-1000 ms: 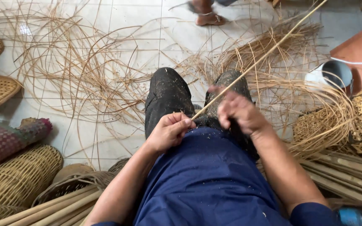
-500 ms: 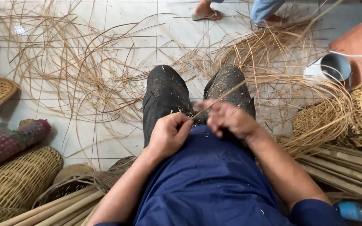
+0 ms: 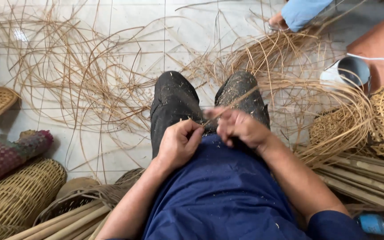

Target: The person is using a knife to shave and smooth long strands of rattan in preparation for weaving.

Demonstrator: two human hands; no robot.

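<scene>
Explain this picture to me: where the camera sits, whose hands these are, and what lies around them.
The camera sits on a person's head and looks down at their lap. The left hand and right hand are bare and meet over the knees, both pinching one thin cane strip that runs up to the right. Loose strips litter the tiled floor. A woven basket sits at lower left, cane poles at right. Another person's foot shows at the top.
</scene>
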